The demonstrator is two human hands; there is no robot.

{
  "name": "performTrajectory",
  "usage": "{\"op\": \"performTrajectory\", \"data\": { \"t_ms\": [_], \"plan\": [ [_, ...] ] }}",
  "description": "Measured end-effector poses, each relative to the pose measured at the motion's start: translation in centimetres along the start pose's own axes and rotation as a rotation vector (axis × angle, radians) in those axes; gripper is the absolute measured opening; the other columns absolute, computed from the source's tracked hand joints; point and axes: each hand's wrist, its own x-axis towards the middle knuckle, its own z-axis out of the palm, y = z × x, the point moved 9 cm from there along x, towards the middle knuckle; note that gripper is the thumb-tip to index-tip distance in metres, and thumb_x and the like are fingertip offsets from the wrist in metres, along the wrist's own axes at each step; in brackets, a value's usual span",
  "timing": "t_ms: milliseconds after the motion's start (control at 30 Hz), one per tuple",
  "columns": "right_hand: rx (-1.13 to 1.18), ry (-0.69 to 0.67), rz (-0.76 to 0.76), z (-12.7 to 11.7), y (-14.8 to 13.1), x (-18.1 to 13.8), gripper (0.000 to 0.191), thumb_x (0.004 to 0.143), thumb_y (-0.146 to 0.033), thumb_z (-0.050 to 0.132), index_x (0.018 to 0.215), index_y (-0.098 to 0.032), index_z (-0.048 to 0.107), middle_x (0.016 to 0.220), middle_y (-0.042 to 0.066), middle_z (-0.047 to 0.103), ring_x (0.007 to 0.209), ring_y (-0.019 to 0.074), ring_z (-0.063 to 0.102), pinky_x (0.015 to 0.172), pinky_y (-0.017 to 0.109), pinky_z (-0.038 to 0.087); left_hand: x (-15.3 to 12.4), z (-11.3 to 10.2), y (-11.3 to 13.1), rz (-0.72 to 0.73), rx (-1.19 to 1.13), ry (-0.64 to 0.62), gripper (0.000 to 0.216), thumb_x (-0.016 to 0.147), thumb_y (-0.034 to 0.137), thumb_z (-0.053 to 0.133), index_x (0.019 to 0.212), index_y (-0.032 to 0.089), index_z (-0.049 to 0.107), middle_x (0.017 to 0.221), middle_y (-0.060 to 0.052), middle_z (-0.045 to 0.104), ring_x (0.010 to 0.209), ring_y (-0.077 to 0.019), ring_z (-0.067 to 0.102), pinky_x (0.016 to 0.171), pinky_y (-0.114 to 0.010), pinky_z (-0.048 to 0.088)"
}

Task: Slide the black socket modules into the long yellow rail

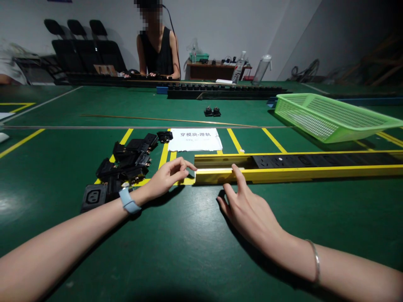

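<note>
A long yellow channel rail [217, 178] lies across the right side of the green table, with black socket modules [273, 161] seated in its right part. The left part of the channel is bare inside. At the rail's left end is my left hand [163, 176], its index fingertip touching the end, thumb and fingers apart with nothing visible between them. My right hand [252, 209] has its index finger stretched onto the rail's near wall, the other fingers loosely bent below, holding nothing I can see. Loose black socket modules [126, 161] are heaped beyond my left wrist.
A white paper sign [195, 139] lies beyond the rail. At the right stands a green mesh basket [330, 117]. Two small black parts [212, 111] and a thin brass-coloured strip [163, 120] lie further back. A person [159, 54] sits across the table by long dark rails [226, 91].
</note>
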Motion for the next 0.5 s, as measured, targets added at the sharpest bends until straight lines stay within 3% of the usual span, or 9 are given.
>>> {"op": "performTrajectory", "data": {
  "t_ms": [133, 200, 267, 367, 500],
  "plan": [
    [0.031, 0.016, -0.022, 0.7, -0.4, 0.2, 0.029, 0.095, -0.033, 0.039, 0.1, -0.013, 0.059, 0.149, 0.028, 0.023, 0.062, 0.0145, 0.063, 0.052, 0.028, 0.048, -0.6, -2.6, 0.9, 0.064, 0.451, 0.354, 0.016, 0.088, 0.03, 0.044, 0.076, 0.02, 0.041, 0.101, -0.007, 0.064, 0.097, -0.0219, 0.054, 0.091, -0.04, 0.037],
    [0.033, 0.028, -0.031, 0.7, -0.4, 0.3, 0.029, 0.095, -0.033, 0.039, 0.101, -0.013, 0.059, 0.148, 0.028, 0.024, 0.064, 0.0149, 0.064, 0.053, 0.027, 0.048, -1.0, -2.7, 1.5, 0.069, 0.753, 0.443, 0.01, 0.086, 0.028, 0.046, 0.082, 0.02, 0.049, 0.106, -0.008, 0.064, 0.106, -0.0257, 0.051, 0.102, -0.048, 0.028],
    [0.037, 0.038, -0.034, 0.6, -0.3, 0.3, 0.03, 0.095, -0.033, 0.038, 0.102, -0.013, 0.059, 0.148, 0.028, 0.023, 0.065, 0.0151, 0.064, 0.053, 0.027, 0.048, -1.3, -2.3, 2.0, 0.064, 0.999, 0.481, 0.018, 0.084, 0.029, 0.049, 0.098, 0.018, 0.055, 0.121, -0.012, 0.059, 0.116, -0.0307, 0.045, 0.109, -0.057, 0.014],
    [0.044, 0.047, -0.042, 0.6, -0.3, 0.3, 0.031, 0.095, -0.033, 0.038, 0.105, -0.012, 0.059, 0.148, 0.028, 0.023, 0.065, 0.015, 0.064, 0.053, 0.027, 0.049, -1.7, -1.8, 2.3, 0.026, 1.22, 0.51, 0.041, 0.084, 0.031, 0.051, 0.122, 0.017, 0.053, 0.143, -0.015, 0.042, 0.127, -0.0369, 0.035, 0.109, -0.066, -0.002],
    [0.044, 0.049, -0.05, 0.8, -0.4, 0.3, 0.031, 0.095, -0.032, 0.038, 0.108, -0.012, 0.059, 0.148, 0.03, 0.022, 0.067, 0.0162, 0.064, 0.055, 0.028, 0.05, -2.0, -1.6, 2.1, -0.043, 1.327, 0.489, 0.048, 0.088, 0.034, 0.046, 0.134, 0.021, 0.046, 0.151, -0.013, 0.031, 0.13, -0.0387, 0.032, 0.106, -0.071, 0.002]
  ]
}}
